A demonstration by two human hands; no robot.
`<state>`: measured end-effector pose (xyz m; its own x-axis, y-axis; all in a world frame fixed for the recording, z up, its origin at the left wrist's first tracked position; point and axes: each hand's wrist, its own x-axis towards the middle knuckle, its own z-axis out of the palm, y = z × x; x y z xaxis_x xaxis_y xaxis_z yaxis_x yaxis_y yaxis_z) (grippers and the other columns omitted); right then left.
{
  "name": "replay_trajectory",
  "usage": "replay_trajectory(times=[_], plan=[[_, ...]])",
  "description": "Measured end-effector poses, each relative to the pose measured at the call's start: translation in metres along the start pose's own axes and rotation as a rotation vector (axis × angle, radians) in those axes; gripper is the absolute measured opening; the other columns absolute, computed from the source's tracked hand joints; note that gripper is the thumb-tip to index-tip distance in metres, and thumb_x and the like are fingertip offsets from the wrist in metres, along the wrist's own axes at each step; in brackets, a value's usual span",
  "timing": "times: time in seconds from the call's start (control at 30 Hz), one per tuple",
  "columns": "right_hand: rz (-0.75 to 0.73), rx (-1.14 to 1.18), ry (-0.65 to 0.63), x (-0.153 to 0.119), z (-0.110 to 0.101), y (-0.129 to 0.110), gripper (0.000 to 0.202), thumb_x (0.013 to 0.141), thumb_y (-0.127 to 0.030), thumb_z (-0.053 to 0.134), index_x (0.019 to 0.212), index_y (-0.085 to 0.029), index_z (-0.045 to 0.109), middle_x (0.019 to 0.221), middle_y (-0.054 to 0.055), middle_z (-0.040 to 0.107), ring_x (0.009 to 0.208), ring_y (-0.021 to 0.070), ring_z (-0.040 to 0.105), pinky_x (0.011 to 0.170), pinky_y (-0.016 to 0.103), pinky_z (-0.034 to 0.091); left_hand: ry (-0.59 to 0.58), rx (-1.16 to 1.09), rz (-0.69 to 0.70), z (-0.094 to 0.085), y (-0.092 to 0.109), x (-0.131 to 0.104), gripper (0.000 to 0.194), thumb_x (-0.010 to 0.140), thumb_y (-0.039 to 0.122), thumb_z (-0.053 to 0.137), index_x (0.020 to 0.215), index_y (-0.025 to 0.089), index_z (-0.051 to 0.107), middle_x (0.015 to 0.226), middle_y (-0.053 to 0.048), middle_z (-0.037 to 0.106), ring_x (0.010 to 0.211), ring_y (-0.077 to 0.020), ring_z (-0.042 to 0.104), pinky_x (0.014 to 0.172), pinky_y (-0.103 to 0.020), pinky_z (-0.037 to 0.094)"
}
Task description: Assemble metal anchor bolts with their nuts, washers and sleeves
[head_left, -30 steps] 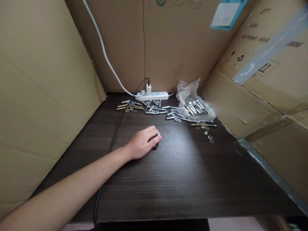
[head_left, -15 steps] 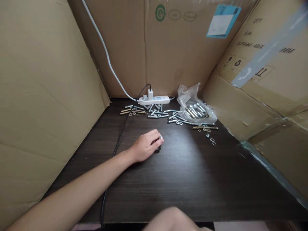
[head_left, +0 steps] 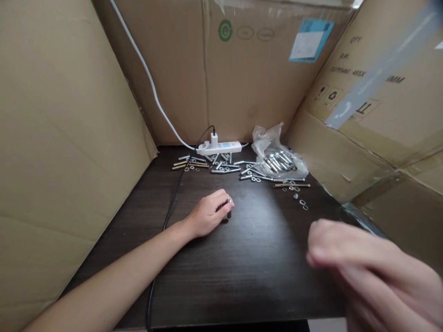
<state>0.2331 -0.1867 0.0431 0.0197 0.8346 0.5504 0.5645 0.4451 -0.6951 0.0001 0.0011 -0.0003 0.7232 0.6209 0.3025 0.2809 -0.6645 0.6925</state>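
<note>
My left hand [head_left: 207,213] rests on the dark tabletop [head_left: 256,276] with its thumb and fingers closed around a short metal cylinder [head_left: 229,214]. The cylinder stands upright and looks like a bolt or sleeve; most of it is hidden by the fingers. At the lower right, close to the camera, my right hand [head_left: 367,267] is raised above the table. Its thumb and fingers are curled together and blurred, so whatever they might hold does not show.
Loose bolts and sleeves [head_left: 224,168] with washers and nuts lie along the back. A clear plastic bag [head_left: 273,154] holds more bolts. A white power strip [head_left: 221,147] stands behind them. A black cable [head_left: 169,207] runs under my left arm. Cardboard walls [head_left: 238,83] surround the table.
My right hand has come into view at the lower right, raised and closed. The left hand keeps hold of the metal cylinder in the same place. The view has shifted slightly.
</note>
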Motion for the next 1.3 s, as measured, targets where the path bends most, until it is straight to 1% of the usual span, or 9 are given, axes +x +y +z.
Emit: replay_trajectory(times=[0.1,0.2,0.27,0.3,0.43,0.6,0.9,1.13,1.3], plan=[[0.173,-0.413,-0.02,0.045,-0.013,0.032,0.021,0.086,-0.035,0.052,0.093,-0.025,0.069,0.089,0.005,0.07,0.08,0.0214,0.065,0.071,0.032,0.049,0.002,-0.002,-0.006,0.0,0.0,0.0,0.031,0.095,0.033,0.036,0.076,0.017,0.055,0.08,-0.002,0.053,0.076,-0.0133,0.051,0.073,-0.026,0.041],[0.355,-0.678,-0.149,0.051,-0.034,0.078,0.027,0.084,-0.042,0.05,0.093,-0.024,0.068,0.086,0.004,0.07,0.07,0.0203,0.064,0.062,0.031,0.048,-0.004,-0.006,-0.011,-0.001,0.0,-0.001,0.031,0.095,0.033,0.036,0.077,0.017,0.054,0.081,-0.002,0.053,0.076,-0.0132,0.051,0.073,-0.026,0.04],[0.429,-0.723,-0.23,0.046,-0.044,0.105,0.029,0.081,-0.043,0.051,0.095,-0.023,0.067,0.081,0.004,0.069,0.063,0.0194,0.062,0.056,0.03,0.046,-0.005,-0.005,-0.014,-0.001,0.0,-0.001,0.031,0.095,0.033,0.036,0.077,0.017,0.054,0.081,-0.002,0.053,0.076,-0.0131,0.051,0.073,-0.026,0.04],[0.438,-0.732,-0.232,0.044,-0.046,0.117,0.03,0.081,-0.042,0.051,0.096,-0.022,0.067,0.08,0.004,0.069,0.063,0.0191,0.061,0.056,0.03,0.046,-0.006,-0.004,-0.015,-0.001,0.0,-0.001,0.031,0.095,0.034,0.036,0.077,0.017,0.054,0.081,-0.002,0.053,0.076,-0.0131,0.051,0.073,-0.026,0.04],[0.4,-0.78,-0.283,0.049,-0.046,0.144,0.03,0.078,-0.038,0.052,0.095,-0.019,0.068,0.085,0.007,0.068,0.067,0.0201,0.062,0.063,0.032,0.047,-0.005,0.004,-0.016,-0.001,0.0,-0.001,0.033,0.096,0.035,0.035,0.076,0.017,0.054,0.08,-0.001,0.053,0.076,-0.0131,0.05,0.073,-0.026,0.04],[0.361,-0.733,-0.384,0.062,-0.042,0.154,0.029,0.076,-0.033,0.055,0.099,-0.022,0.069,0.09,0.007,0.068,0.067,0.0193,0.061,0.064,0.032,0.047,-0.004,0.002,-0.027,0.0,-0.001,-0.001,0.032,0.095,0.034,0.036,0.077,0.016,0.055,0.081,-0.002,0.053,0.076,-0.0133,0.051,0.072,-0.026,0.04],[0.405,-0.695,-0.369,0.066,-0.038,0.156,0.022,0.073,-0.028,0.052,0.085,-0.02,0.069,0.074,0.005,0.068,0.064,0.0193,0.061,0.06,0.03,0.046,-0.02,-0.015,-0.05,0.0,-0.001,0.0,0.031,0.095,0.033,0.036,0.077,0.016,0.055,0.08,-0.002,0.054,0.075,-0.0131,0.051,0.072,-0.026,0.04],[0.531,-0.629,-0.437,0.079,-0.036,0.157,0.016,0.062,-0.022,0.054,0.076,-0.019,0.061,0.065,0.001,0.062,0.058,0.0143,0.055,0.055,0.024,0.042,-0.033,-0.004,-0.046,-0.001,-0.002,0.0,0.032,0.096,0.034,0.036,0.077,0.016,0.055,0.081,-0.002,0.054,0.076,-0.013,0.051,0.072,-0.026,0.039],[0.522,-0.508,-0.495,0.085,-0.038,0.155,0.006,0.061,-0.022,0.052,0.067,-0.021,0.052,0.058,-0.003,0.054,0.055,0.0123,0.049,0.051,0.022,0.038,-0.037,-0.005,-0.051,-0.001,-0.001,0.001,0.032,0.095,0.034,0.036,0.076,0.016,0.055,0.081,-0.002,0.054,0.076,-0.0131,0.05,0.072,-0.026,0.039]])
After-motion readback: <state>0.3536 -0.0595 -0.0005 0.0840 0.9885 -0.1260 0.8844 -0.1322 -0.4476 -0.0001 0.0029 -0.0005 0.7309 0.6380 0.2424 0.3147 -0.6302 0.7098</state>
